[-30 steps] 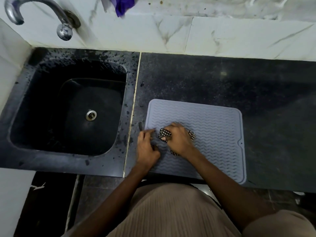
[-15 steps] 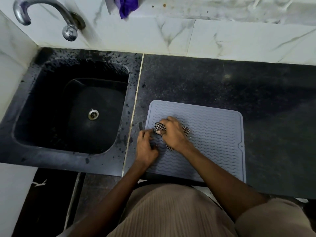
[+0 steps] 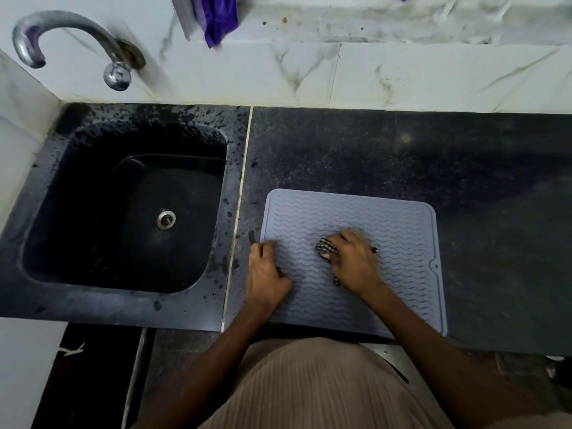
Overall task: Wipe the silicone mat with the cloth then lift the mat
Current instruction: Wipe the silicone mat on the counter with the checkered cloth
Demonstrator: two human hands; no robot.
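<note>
A grey silicone mat (image 3: 393, 230) with a wavy ribbed pattern lies flat on the dark counter near its front edge. My right hand (image 3: 354, 261) presses a bunched black-and-white checked cloth (image 3: 325, 248) onto the middle of the mat; the cloth shows only at my fingertips and under my palm. My left hand (image 3: 266, 278) rests on the mat's left edge, fingers curled and pressing it down. The hand covers that edge.
A black sink (image 3: 130, 212) with a metal drain lies left of the mat, a curved tap (image 3: 71, 41) above it. A purple cloth (image 3: 218, 17) hangs on the marble wall. The dark counter (image 3: 495, 212) stretches to the right.
My right hand has slid the cloth to the right, away from my left hand and toward the mat's middle. My left hand has stayed on the left edge.
</note>
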